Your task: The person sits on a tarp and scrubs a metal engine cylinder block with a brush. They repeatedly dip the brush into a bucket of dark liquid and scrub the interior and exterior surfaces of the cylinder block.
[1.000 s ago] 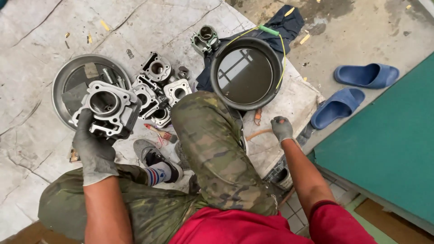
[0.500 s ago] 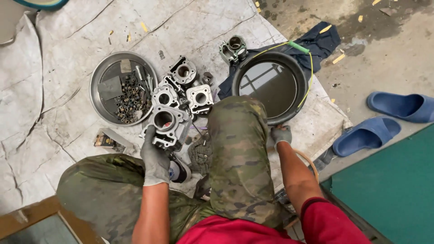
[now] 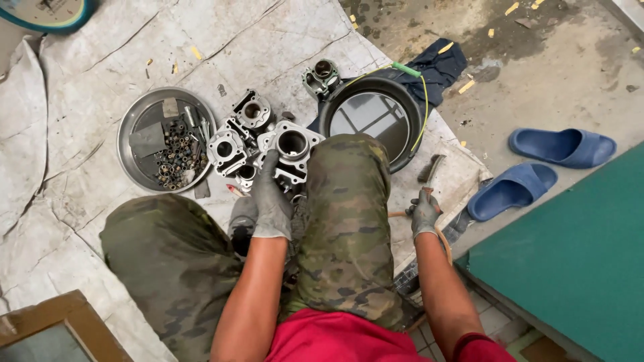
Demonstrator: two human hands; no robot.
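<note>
Even, diffuse daylight; shadows soft. Sky glare on liquid in black basin [image 3: 402, 144]. Focus sharp, slight wide-angle edge distortion.

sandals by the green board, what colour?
Blue, both sandals; head view shows them clearly.

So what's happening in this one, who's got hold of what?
A person squats on a grey tarp among engine parts. The gloved left hand grips a finned metal cylinder block, holding it beside two similar blocks and a round metal tray of small bolts and bits. The gloved right hand grasps a brush by its handle, next to a black basin of dark liquid. A pair of blue slippers lies on the concrete to the right.
</note>
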